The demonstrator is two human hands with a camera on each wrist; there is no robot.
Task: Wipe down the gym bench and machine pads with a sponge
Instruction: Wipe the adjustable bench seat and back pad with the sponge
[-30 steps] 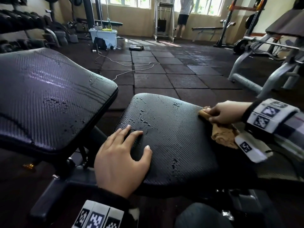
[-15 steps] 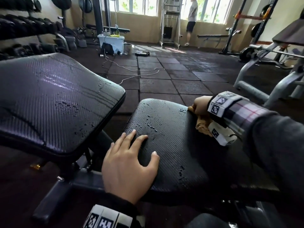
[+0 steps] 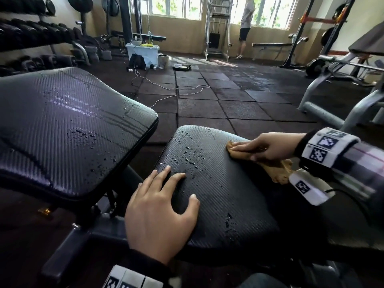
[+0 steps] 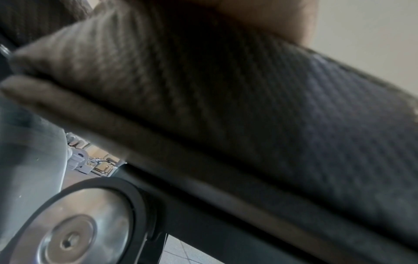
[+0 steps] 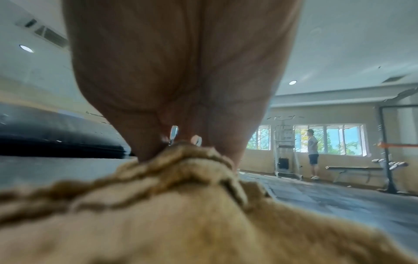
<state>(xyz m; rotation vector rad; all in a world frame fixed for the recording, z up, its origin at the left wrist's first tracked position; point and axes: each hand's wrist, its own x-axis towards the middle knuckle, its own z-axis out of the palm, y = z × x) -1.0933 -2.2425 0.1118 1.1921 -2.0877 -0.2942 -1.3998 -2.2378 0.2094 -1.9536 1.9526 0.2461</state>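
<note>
The black ribbed seat pad [image 3: 218, 183] carries water droplets near its far left corner and near its front. My right hand [image 3: 261, 148] lies on a tan cloth [image 3: 278, 169] at the pad's far right part, fingers laid along the top and thumb tucked into the fabric. The right wrist view shows the cloth [image 5: 181, 205] bunched under the palm [image 5: 181, 71]. My left hand [image 3: 166, 194] rests flat with spread fingers on the pad's near left corner. The left wrist view shows the pad's side [image 4: 248, 107]. The inclined backrest pad [image 3: 62, 121] at the left is wet and streaked.
A dumbbell rack [image 3: 31, 38] lines the left wall. A white bin [image 3: 143, 50] and a loose cable [image 3: 176, 92] lie on the rubber floor tiles. Another person [image 3: 245, 28] stands by the far windows. A grey machine frame [image 3: 332, 113] stands at the right.
My right hand has slid the cloth from the seat pad's right edge leftward across its far part. The left hand has stayed on the near left corner.
</note>
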